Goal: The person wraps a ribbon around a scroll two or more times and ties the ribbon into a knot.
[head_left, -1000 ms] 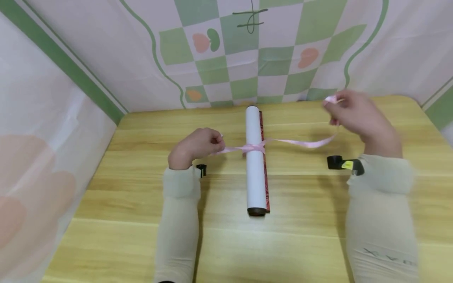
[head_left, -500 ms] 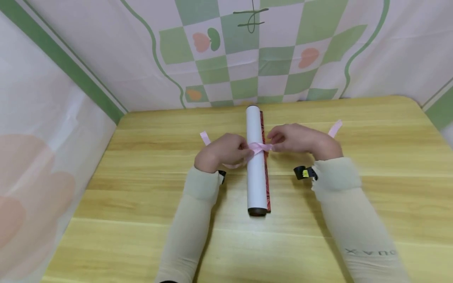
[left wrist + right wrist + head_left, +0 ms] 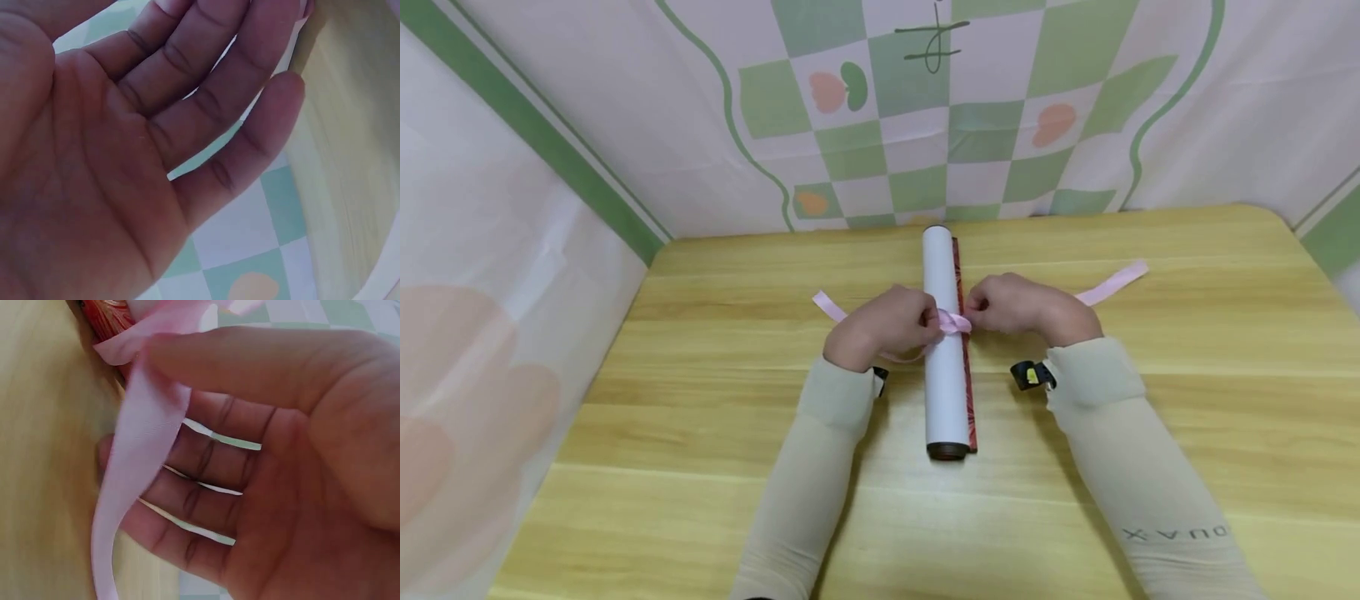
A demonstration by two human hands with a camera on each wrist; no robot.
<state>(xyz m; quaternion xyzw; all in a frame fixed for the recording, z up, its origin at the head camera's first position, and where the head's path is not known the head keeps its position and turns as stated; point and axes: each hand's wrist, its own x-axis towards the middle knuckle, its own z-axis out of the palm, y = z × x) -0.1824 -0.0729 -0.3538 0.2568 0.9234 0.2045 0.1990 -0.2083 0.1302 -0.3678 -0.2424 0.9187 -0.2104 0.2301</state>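
Observation:
A white rolled-up scroll [image 3: 946, 392] with dark ends lies lengthwise on the table, a red patterned strip [image 3: 973, 417] along its right side. Around its middle runs a pink ribbon [image 3: 955, 322], crossed over itself on top. My left hand [image 3: 883, 325] holds the ribbon at the scroll's left side, fingers bent; its fingertips fall outside the left wrist view. On the other side, my right hand [image 3: 1022, 307] pinches the ribbon between thumb and index finger, plain in the right wrist view, where a length of ribbon [image 3: 134, 437] hangs across the other fingers.
One loose ribbon end [image 3: 827, 305] sticks out behind the left hand, another ribbon end [image 3: 1116, 282] beyond the right wrist. The wooden table [image 3: 662, 433] meets a green-and-white checked cloth [image 3: 917, 150] at its back edge. Black straps circle both wrists.
Both hands came inward from wide apart to the scroll's middle, the right one also downward. The ribbon, earlier stretched out to each side, now has a small loop on top.

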